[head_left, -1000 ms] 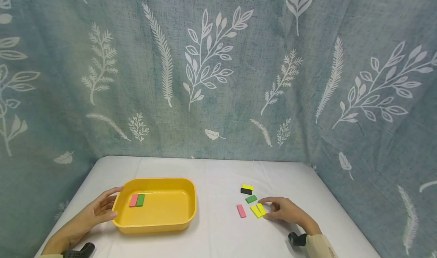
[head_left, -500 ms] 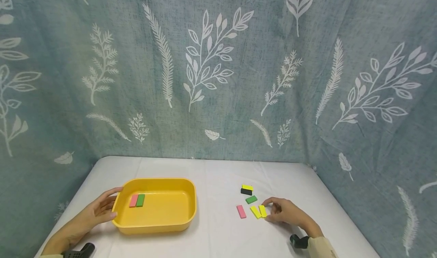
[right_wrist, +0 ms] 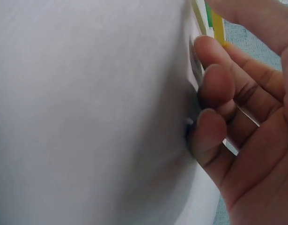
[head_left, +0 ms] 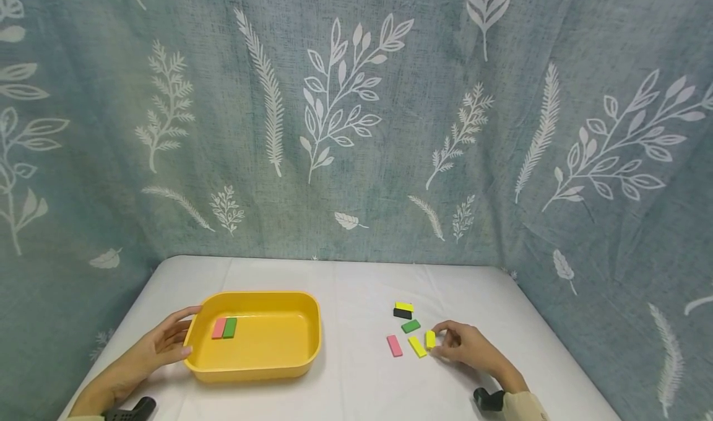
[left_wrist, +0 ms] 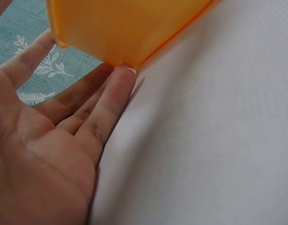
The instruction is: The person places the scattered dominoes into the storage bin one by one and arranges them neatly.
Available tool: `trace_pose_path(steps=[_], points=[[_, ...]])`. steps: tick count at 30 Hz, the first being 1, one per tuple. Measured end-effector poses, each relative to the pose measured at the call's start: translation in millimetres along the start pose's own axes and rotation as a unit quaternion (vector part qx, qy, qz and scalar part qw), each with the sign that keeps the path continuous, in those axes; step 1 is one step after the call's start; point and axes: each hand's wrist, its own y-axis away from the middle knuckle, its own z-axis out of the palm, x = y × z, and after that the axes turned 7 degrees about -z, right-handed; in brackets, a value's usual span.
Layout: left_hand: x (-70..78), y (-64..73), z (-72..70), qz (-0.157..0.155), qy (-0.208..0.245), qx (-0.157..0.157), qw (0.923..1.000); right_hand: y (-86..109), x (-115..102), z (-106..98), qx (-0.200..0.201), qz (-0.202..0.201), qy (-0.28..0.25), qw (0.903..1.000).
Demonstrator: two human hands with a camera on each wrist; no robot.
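Note:
A yellow plastic tray (head_left: 267, 347) stands on the left of the white table, with a pink block (head_left: 219, 328) and a green block (head_left: 229, 328) side by side in it. My left hand (head_left: 153, 348) rests against its left end, fingertips on the wall. In the left wrist view, extended fingers (left_wrist: 118, 89) touch the orange-looking tray wall (left_wrist: 120, 33). On the right, my right hand (head_left: 465, 347) pinches a small flat yellow block (head_left: 430, 339) between thumb and fingertips. The right wrist view shows only a sliver of this yellow block (right_wrist: 219, 29) beyond the fingers.
Left of the right hand lie a second yellow block (head_left: 417, 347), a pink block (head_left: 394, 345) and a green block (head_left: 411, 326). Behind them, a black block (head_left: 403, 314) touches another yellow block (head_left: 404, 306). A leaf-patterned curtain (head_left: 356, 130) surrounds the table (head_left: 356, 384).
The pinched yellow block has come apart from the yellow block beside it, shifting slightly right and turning more upright. My left hand and the tray stay put.

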Motion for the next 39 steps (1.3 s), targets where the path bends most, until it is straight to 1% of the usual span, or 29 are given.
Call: trace_pose_path(steps=[9, 18, 22, 30, 35, 39], points=[[-1.6, -0.9, 0.6, -0.017, -0.001, 0.011, 0.9998, -11.0, -8.4, -1.9, 0.017, -0.031, 0.016, 0.9993], [-1.6, -0.4, 0.1, -0.006, 0.011, 0.001, 0.9999, -20.6, -28.7, 0.3, 0.012, -0.06, 0.017, 0.998], [-2.4, -1.0, -0.5, -0.006, 0.012, -0.002, 0.9999, -25.7, -36.1, 2.2, 0.005, -0.073, 0.015, 0.9972], [-1.3, -0.6, 0.0, -0.006, 0.009, 0.002, 0.9999, -38.7, -51.7, 4.1, 0.007, -0.119, 0.027, 0.9926], [-1.1, -1.2, 0.6, -0.012, 0.012, 0.004, 0.9999, -45.0, -60.3, 6.0, 0.002, -0.141, 0.019, 0.9899], [-1.8, -2.1, -0.7, -0.008, 0.01, 0.001, 0.9999, -50.7, -67.1, 9.2, 0.001, -0.162, 0.014, 0.9867]])
